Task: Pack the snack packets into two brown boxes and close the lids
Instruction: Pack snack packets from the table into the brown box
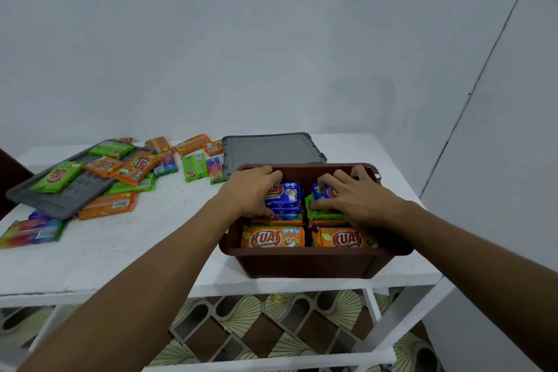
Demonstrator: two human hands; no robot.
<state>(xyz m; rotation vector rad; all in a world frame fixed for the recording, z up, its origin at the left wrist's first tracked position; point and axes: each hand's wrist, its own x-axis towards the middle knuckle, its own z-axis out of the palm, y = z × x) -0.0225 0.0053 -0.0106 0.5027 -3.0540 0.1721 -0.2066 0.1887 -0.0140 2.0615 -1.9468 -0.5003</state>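
Observation:
A brown box stands open at the table's right front, holding two rows of upright snack packets: orange ones at the front, blue and green behind. My left hand reaches into the left row, fingers curled over a blue packet. My right hand lies on the right row, fingers bent round a blue packet above a green one. Loose packets in orange, green and blue lie scattered on the table's left half.
A grey lid lies flat behind the box. Another grey lid lies tilted at the left with packets on and under it. The white table ends close in front; a patterned floor shows below. A white wall stands behind.

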